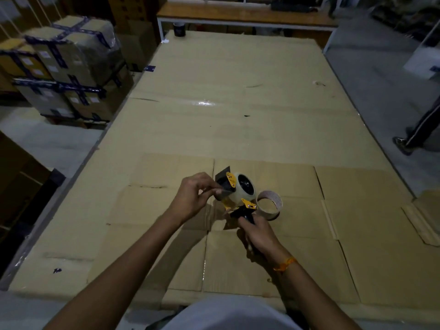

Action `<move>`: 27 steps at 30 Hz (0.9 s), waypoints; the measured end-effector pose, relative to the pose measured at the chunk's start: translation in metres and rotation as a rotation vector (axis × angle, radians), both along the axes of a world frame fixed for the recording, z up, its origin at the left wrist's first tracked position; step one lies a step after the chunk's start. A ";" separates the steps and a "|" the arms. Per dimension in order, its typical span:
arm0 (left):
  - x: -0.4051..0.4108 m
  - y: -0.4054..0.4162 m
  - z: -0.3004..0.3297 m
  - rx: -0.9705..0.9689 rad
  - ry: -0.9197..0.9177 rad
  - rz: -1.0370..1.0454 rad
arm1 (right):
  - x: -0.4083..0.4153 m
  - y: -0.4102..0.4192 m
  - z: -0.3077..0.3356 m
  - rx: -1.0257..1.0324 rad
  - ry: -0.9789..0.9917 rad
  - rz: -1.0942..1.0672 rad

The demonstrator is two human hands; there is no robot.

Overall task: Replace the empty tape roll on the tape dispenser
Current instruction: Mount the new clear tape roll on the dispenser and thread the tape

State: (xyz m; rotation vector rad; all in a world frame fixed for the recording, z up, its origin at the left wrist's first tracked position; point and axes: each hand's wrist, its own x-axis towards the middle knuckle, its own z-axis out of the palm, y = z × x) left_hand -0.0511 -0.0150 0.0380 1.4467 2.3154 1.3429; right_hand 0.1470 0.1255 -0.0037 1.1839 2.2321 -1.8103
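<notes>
A black and yellow tape dispenser [229, 184] is held above the cardboard-covered table [238, 115]. A full clear tape roll [244, 188] sits on its hub. My right hand [259, 234] grips the black handle from below. My left hand [192, 195] pinches at the dispenser's front end, where the tape's end meets the black flap; the fingertips hide the tape end. An empty cardboard tape core [270, 204] lies on the table just right of the dispenser, touching neither hand.
Flattened cardboard sheets [285, 246] cover the near table. A dark cup [179, 28] stands at the far edge. Stacked taped boxes [64, 67] sit on the left floor. A person's leg and shoe [414, 136] are at the right.
</notes>
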 end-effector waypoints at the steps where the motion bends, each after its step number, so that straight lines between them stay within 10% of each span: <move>1: -0.003 0.008 0.008 -0.049 -0.027 -0.022 | 0.002 0.001 0.001 -0.047 0.017 -0.011; 13: -0.021 0.098 0.083 -0.470 0.002 -0.201 | 0.009 -0.008 -0.007 -0.541 0.209 -0.148; 27: -0.052 0.151 0.100 -0.761 0.169 -0.242 | 0.032 -0.024 -0.008 -0.480 0.142 -0.073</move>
